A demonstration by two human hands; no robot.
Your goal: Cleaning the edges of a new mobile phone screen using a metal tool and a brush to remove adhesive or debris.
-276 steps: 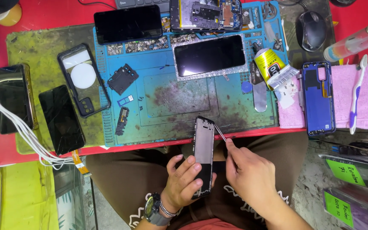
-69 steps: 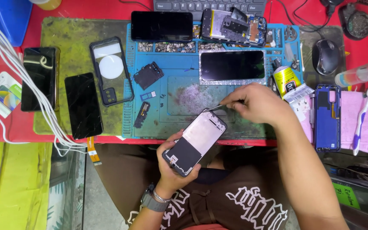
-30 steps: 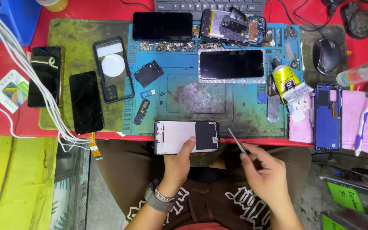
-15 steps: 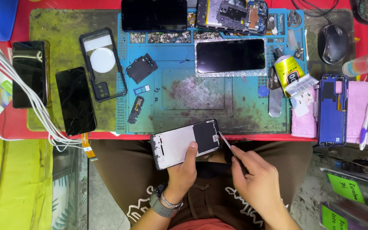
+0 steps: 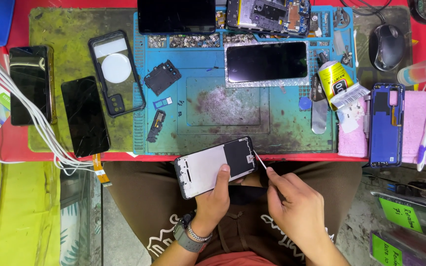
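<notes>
A red bench [image 5: 6, 152] carries a blue work mat [image 5: 232, 118], with a dark phone screen [image 5: 266, 61] lying on the mat's upper part. Below the bench edge, over the person's lap, the left hand [image 5: 216, 197] is closed around a stripped phone frame [image 5: 215, 166], thumb on its pale inner face, holding it tilted. Just right of it, the right hand [image 5: 297, 212] pinches thin tweezers [image 5: 260, 160], their tip touching the frame's dark end.
</notes>
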